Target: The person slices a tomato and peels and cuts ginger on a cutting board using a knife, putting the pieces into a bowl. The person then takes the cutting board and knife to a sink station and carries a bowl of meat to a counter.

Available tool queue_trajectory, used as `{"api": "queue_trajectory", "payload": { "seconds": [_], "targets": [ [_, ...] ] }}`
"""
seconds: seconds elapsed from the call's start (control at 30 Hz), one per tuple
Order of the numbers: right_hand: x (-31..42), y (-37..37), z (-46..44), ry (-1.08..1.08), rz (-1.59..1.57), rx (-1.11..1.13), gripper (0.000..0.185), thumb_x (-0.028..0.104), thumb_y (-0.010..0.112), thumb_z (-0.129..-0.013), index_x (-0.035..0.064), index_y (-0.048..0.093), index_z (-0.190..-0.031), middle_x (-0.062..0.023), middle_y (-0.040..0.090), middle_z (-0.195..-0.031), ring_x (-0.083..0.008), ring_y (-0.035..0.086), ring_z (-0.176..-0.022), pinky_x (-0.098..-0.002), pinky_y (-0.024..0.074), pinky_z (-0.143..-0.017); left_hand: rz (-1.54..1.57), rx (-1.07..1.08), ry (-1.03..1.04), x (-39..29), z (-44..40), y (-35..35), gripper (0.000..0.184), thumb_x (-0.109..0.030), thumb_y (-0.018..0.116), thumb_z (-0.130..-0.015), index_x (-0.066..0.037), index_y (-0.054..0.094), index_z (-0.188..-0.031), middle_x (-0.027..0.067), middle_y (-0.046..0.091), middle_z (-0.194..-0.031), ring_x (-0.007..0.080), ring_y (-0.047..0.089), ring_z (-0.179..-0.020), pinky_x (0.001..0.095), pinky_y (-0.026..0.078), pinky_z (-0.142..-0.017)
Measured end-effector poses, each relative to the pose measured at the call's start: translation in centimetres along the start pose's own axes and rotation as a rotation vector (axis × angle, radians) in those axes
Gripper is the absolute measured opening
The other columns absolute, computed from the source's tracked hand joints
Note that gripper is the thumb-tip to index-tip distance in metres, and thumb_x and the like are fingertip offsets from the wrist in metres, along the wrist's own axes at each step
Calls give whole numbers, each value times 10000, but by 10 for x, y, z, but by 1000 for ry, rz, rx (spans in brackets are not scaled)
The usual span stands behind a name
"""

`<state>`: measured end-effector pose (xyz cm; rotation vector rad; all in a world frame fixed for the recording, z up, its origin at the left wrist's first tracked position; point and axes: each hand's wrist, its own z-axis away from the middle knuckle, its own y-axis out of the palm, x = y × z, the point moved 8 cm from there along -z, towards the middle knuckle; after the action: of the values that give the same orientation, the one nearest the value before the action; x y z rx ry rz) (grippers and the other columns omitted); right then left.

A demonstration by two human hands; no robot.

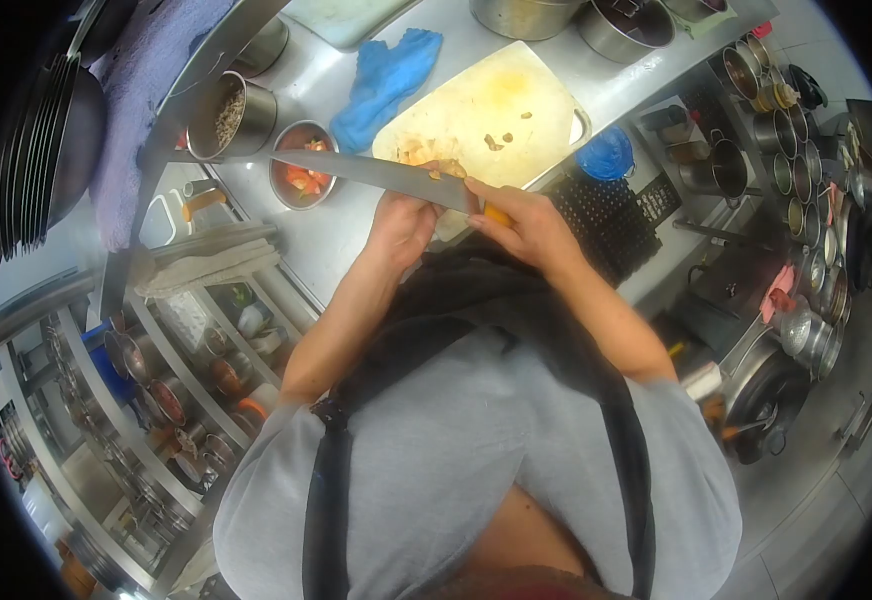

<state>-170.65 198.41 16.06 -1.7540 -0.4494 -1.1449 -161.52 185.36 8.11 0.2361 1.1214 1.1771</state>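
My right hand [529, 225] is closed round the yellow handle of a large kitchen knife [381, 177]. Its broad blade reaches left across the near edge of the cutting board [541, 85], the tip over a metal bowl [283, 192] of red and pale cut pieces [306, 182]. Just below the blade, my left hand [403, 228] is closed, its fingers partly hidden behind the metal. An orange-brown bit shows at the blade's far side by these fingers; what they hold is unclear. Pale chopped pieces [414, 150] and several small brown scraps [497, 142] lie on the board.
A blue cloth [386, 85] lies left of the board on the steel counter [341, 225]. Beside the bowl stands a pot [256, 122] with grainy contents. More pots [626, 30] line the back. A black perforated mat [596, 225] and a blue container [606, 153] are to the right.
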Motion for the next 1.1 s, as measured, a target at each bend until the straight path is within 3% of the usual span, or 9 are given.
{"api": "queue_trajectory", "payload": {
  "seconds": [0.27, 0.33, 0.43, 0.5, 0.57, 0.7, 0.93, 1.03, 1.1],
  "targets": [
    [-58, -6, 33, 106, -6, 28, 405, 267, 706, -854, 77, 642, -1206, -185, 690, -979, -344, 677, -901, -383, 526, -787, -75, 81, -103, 6, 8, -3, 331, -25, 582, -907, -12, 525, -1233, 96, 596, -1206, 194, 580, -1087, 339, 453, -921],
    [-89, -12, 50, 376, -44, 57, 387, 237, 666, -899, 38, 624, -1229, -196, 690, -1060, -254, 688, -949, -329, 506, -832, -120, 85, -96, 0, 12, -6, 345, -27, 575, -909, -15, 519, -1249, 101, 595, -1213, 189, 583, -1081, 333, 449, -923],
    [-76, -16, 49, 341, -103, 3, 380, 258, 641, -922, 29, 625, -1225, -179, 692, -1093, -208, 682, -971, -315, 502, -850, -144, 138, -83, 0, 8, 1, 385, -22, 574, -903, 2, 489, -1278, 109, 573, -1241, 186, 569, -1092, 327, 445, -920],
    [-59, -14, 37, 317, -108, -30, 379, 226, 671, -896, 37, 630, -1222, -192, 692, -1065, -231, 689, -952, -317, 504, -835, -134, 170, -77, 1, 5, 8, 415, -16, 580, -893, 22, 465, -1290, 112, 551, -1262, 189, 552, -1109, 328, 444, -914],
    [-24, -14, 19, 174, -162, -14, 414, 253, 699, -865, 57, 628, -1223, -202, 678, -1068, -316, 678, -978, -350, 514, -838, -132, 180, -90, 0, 4, 14, 427, 20, 571, -881, 39, 460, -1293, 131, 558, -1254, 214, 558, -1120, 350, 443, -941],
    [-4, -7, 4, 6, -55, -25, 415, 185, 730, -835, 60, 632, -1218, -216, 677, -1014, -325, 684, -912, -339, 512, -799, -130, 154, -32, -6, 7, 16, 415, 51, 556, -874, 51, 467, -1278, 148, 574, -1218, 244, 565, -1124, 379, 436, -974],
    [-34, -7, 19, 8, -93, -7, 408, 202, 724, -845, 32, 632, -1204, -211, 677, -1023, -328, 682, -927, -337, 512, -812, -164, 127, -53, -7, 9, -2, 402, 32, 554, -878, 54, 466, -1269, 156, 577, -1214, 257, 571, -1128, 390, 434, -980],
    [-77, -15, 42, 188, 1, 31, 400, 222, 703, -869, 29, 631, -1212, -199, 688, -1044, -279, 693, -932, -330, 511, -808, -160, 155, -66, -14, 16, 2, 371, 6, 559, -883, 37, 477, -1243, 150, 574, -1217, 269, 567, -1149, 384, 432, -973],
    [-83, -22, 58, 296, -93, -44, 386, 230, 673, -898, 38, 628, -1231, -154, 717, -974, -194, 677, -859, -311, 505, -775, -157, 165, -62, -15, 18, 4, 354, -6, 562, -885, 25, 482, -1228, 146, 573, -1216, 280, 562, -1165, 380, 430, -970]
  ]
}}
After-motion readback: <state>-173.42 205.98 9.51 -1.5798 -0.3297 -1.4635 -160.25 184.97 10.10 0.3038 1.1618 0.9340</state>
